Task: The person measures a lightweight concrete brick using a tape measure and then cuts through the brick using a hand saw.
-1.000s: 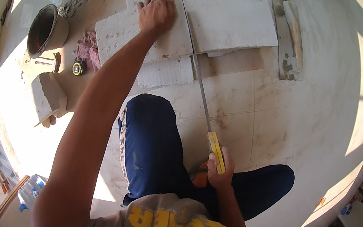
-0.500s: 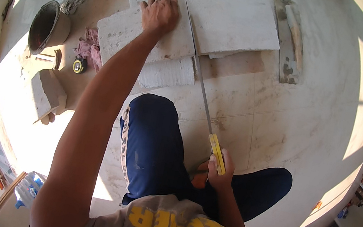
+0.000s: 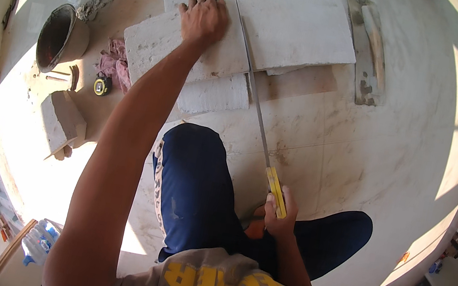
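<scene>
Pale stone slab [image 3: 189, 53] is being pinned flat on the floor under the spread left hand [image 3: 205, 16]. A long yellow-handled saw [image 3: 261, 133] is being gripped in the closed right hand [image 3: 278, 213], its blade lying along the slab's right edge. Cutting appears under way; a steady stroke is called for. Marbled floor [image 3: 362, 154] is being lit by sun; bucket [image 3: 60, 40] and tape measure [image 3: 102, 84] are lying to the left.

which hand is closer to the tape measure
Left. The left hand presses on a stone slab just up and right of the tape measure; the right hand holds a saw far off, near the knees.
</scene>
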Demonstrator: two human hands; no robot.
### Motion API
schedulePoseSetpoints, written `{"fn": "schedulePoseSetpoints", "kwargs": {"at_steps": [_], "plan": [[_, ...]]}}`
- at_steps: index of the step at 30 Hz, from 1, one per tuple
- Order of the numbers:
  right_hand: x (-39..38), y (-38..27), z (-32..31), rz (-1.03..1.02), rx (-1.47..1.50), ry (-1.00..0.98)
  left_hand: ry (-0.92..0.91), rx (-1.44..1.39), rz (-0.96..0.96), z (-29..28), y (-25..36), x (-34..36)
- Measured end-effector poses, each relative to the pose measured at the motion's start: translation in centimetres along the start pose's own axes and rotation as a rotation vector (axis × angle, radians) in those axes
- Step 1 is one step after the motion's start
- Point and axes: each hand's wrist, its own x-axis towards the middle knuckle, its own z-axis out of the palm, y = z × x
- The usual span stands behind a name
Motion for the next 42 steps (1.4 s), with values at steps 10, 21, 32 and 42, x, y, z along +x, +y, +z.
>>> {"fn": "schedulePoseSetpoints", "kwargs": {"at_steps": [10, 21, 32, 42], "plan": [[13.8, -2.1, 5.1, -0.107, -0.01, 0.048, -0.037, -0.039, 0.036, -0.2, 1.8, 0.6], [14.8, -1.4, 4.9, -0.128, -0.011, 0.057, -0.034, -0.04, 0.013, -0.3, 2.8, 0.3], [6.3, -0.3, 2.1, -0.097, 0.001, 0.032, 0.004, -0.045, 0.006, 0.0, 0.9, 0.5], [3.1, 1.1, 1.9, -0.038, 0.015, 0.037, -0.031, -0.027, 0.001, 0.0, 0.8, 0.0]]}}
